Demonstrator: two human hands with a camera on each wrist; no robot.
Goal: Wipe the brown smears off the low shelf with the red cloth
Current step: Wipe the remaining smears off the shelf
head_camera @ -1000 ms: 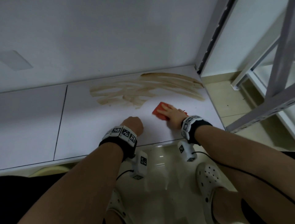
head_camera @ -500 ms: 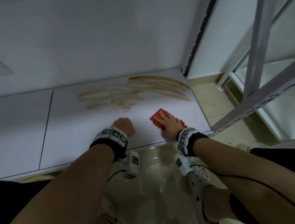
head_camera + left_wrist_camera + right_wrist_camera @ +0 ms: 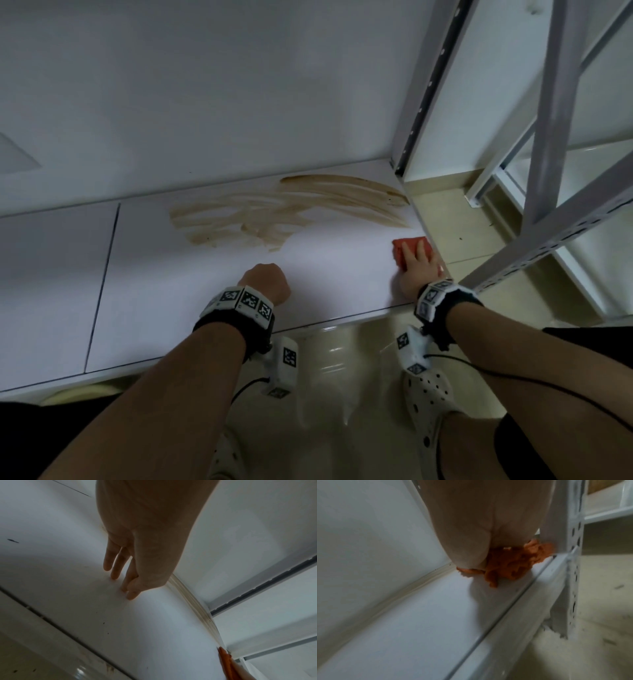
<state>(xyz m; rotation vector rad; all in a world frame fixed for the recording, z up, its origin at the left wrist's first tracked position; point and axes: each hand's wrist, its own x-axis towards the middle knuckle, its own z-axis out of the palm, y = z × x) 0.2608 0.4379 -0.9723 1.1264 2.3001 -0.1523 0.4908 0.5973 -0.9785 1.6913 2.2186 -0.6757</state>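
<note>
Brown smears streak the back of the low white shelf, from its middle to the right rear corner. The red cloth lies at the shelf's right edge, in front of the smears and apart from them. My right hand lies flat on top of the cloth, fingers stretched over it; the right wrist view shows the cloth bunched under the hand. My left hand holds nothing and props itself on bare shelf, with its fingertips touching the surface. The cloth's edge shows at the lower right.
A slotted metal upright stands at the shelf's right rear corner. A perforated diagonal beam crosses just right of the cloth. A dark seam splits the shelf on the left. Tiled floor and my white clogs lie below the front edge.
My right hand has slid the cloth to the right, from the shelf's middle front to its right edge. The left hand has stayed where it was.
</note>
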